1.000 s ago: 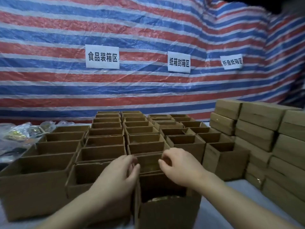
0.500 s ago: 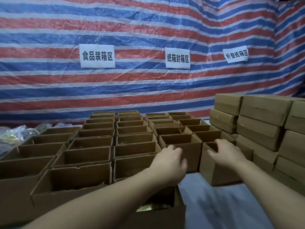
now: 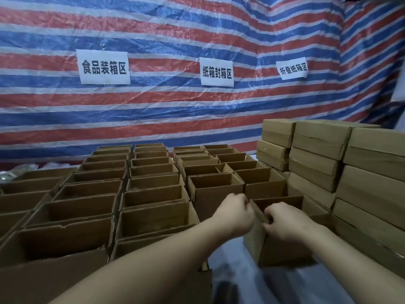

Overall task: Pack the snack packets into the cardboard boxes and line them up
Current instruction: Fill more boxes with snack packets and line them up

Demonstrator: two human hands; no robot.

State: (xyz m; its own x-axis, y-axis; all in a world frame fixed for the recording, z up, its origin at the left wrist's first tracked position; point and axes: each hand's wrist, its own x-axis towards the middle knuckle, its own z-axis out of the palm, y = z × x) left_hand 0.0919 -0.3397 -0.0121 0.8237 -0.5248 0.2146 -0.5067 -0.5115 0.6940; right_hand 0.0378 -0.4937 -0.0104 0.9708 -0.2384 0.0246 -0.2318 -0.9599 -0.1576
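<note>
Both my hands are on one open cardboard box [image 3: 282, 249] at the near right end of the block of boxes, standing on the grey table [image 3: 230, 255]. My left hand [image 3: 235, 213] has its fingers curled over the box's left wall near the top edge and pinches it. My right hand [image 3: 287, 222] grips the same wall from just beside it, with fingers curled over the rim. The two hands are nearly touching. This box sits a bit apart from the rows and slightly skewed to them. The open boxes [image 3: 151, 189] fill the table in columns running back toward the striped tarp [image 3: 197, 119]; I cannot tell what is inside most of them. Closed boxes [image 3: 324, 163] are stacked on the right, just beside the box I hold. Snack packets [image 3: 28, 167] show only as a blurred clear-plastic heap at the far left edge, behind the boxes. Three white paper signs [image 3: 104, 67] with black characters are stuck on the tarp. Both forearms are bare and reach in from the bottom of the view.
</note>
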